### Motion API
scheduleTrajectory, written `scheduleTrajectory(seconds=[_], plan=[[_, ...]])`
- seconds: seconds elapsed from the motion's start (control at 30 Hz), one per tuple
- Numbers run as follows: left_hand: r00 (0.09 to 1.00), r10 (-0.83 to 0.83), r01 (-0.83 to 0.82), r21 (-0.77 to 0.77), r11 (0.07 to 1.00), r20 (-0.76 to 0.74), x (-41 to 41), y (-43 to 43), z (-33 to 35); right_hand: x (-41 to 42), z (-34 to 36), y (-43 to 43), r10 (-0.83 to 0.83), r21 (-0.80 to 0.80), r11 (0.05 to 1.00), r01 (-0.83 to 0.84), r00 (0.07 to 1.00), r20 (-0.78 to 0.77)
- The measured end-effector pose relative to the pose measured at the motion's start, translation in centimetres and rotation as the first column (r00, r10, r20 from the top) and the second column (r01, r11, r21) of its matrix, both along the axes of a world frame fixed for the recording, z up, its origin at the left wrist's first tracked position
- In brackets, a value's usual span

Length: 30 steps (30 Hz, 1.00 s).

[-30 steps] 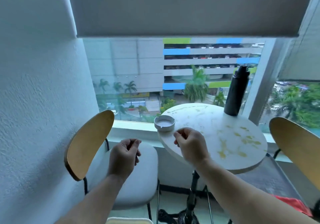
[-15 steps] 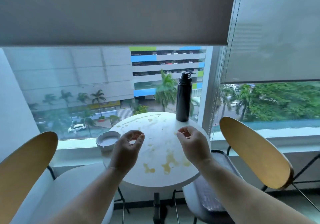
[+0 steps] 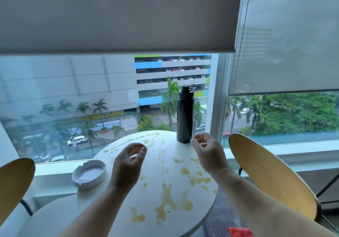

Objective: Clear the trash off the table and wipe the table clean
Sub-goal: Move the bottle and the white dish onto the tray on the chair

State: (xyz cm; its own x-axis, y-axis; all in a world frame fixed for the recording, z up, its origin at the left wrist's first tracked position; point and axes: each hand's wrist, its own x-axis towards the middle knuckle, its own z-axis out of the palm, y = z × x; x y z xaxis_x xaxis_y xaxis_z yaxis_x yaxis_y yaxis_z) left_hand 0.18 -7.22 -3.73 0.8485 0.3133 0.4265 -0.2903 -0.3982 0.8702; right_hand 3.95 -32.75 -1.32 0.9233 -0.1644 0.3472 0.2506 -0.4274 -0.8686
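- Wiping the yellow stains point(image 3: 165, 207) that spread from the front rim of the round white table point(image 3: 156, 163) may go badly, since no cloth is in view; a bare palm would only smear the spill toward the edge
- Sweeping leftward could catch the white ashtray point(image 3: 89, 174), which sits right at the table's left rim; a nudge might push it off toward the chair seat below
- Reaching across the far side risks toppling the tall black bottle point(image 3: 185, 115), which stands upright at the back rim; it looks narrow-based, so a bump from a knuckle or wrist may send it over
- Left hand point(image 3: 128, 165) hovers over the table's left-centre, palm turned inward, fingers loosely curled and holding nothing
- Right hand point(image 3: 209, 154) hovers farther back, thumb and fingers loosely curled and empty, fingertips just beside the bottle's base; whether they touch it I cannot tell
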Motion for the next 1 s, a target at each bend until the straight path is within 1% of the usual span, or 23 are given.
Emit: scheduleTrajectory(seconds=[0.07,0.2,0.27,0.33,0.47,0.57,0.63,0.77,0.9,1.0], plan=[[1.0,-0.011,0.011,-0.008,1.0,0.003,1.6,0.4,0.0,1.8,0.0,0.2,-0.013,0.008,1.0,0.013,1.0,-0.016],[0.999,-0.046,0.046,-0.028,0.999,0.014,4.7,1.3,0.2,5.9,0.3,0.6,-0.052,-0.025,0.998,0.053,0.999,0.008],[0.998,-0.061,0.061,-0.031,0.998,0.001,6.0,1.4,0.1,8.0,0.7,0.7,-0.092,-0.027,0.995,0.092,0.995,-0.023],[0.997,-0.08,0.08,-0.031,0.996,-0.019,6.8,1.4,-0.3,10.0,1.0,0.6,-0.096,0.008,0.995,0.097,0.992,-0.078],[0.993,-0.112,0.111,-0.022,0.994,-0.042,8.2,1.4,-0.6,14.3,1.2,0.7,0.003,0.059,0.998,0.009,0.979,-0.204],[0.993,-0.099,0.097,-0.031,0.995,-0.058,9.1,1.2,-1.2,17.4,0.2,1.5,0.109,0.098,0.991,-0.089,0.968,-0.225],[0.991,-0.106,0.104,-0.033,0.994,-0.087,9.5,0.9,-1.8,18.8,-0.7,2.0,0.143,0.096,0.988,-0.124,0.966,-0.216],[0.99,-0.103,0.102,-0.023,0.995,-0.099,10.4,-0.1,-1.9,20.0,-1.6,1.9,0.126,0.068,0.991,-0.116,0.976,-0.177],[0.985,-0.128,0.125,-0.033,0.992,-0.113,11.3,-2.0,-1.6,19.7,-1.8,1.1,0.207,0.147,0.971,-0.189,0.97,-0.123],[0.986,-0.148,0.144,-0.056,0.988,-0.071,12.1,-4.2,-0.3,18.2,-1.3,0.5,0.272,0.17,0.95,-0.261,0.961,-0.049]])
